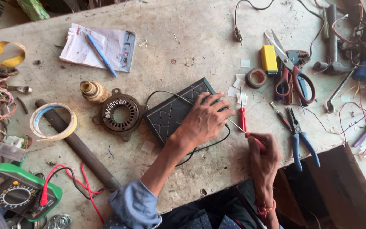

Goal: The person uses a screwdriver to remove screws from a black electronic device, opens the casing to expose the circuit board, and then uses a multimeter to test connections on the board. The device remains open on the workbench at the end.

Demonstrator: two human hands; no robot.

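Worn, stained pale desk [191, 38], cluttered edge to edge: notepad with blue pen [98, 47] upper left, tape roll [53, 121] left, green multimeter [15, 196] lower left, scissors [291, 68] and pliers [300, 135] right.

Dark flat panel [172, 111] at frame centre, long axis diagonal, lower left to upper right.

Left hand [204, 121] flat on panel's right end, fingers spread, pressing.

Right hand [263, 154] closed on red-handled screwdriver [240, 127]; shaft points up-left, tip at panel's right edge.

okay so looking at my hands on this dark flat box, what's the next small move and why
Probably press the screwdriver tip further in at the dark box edge: the right hand already aims it there, and the left hand pins the box flat.
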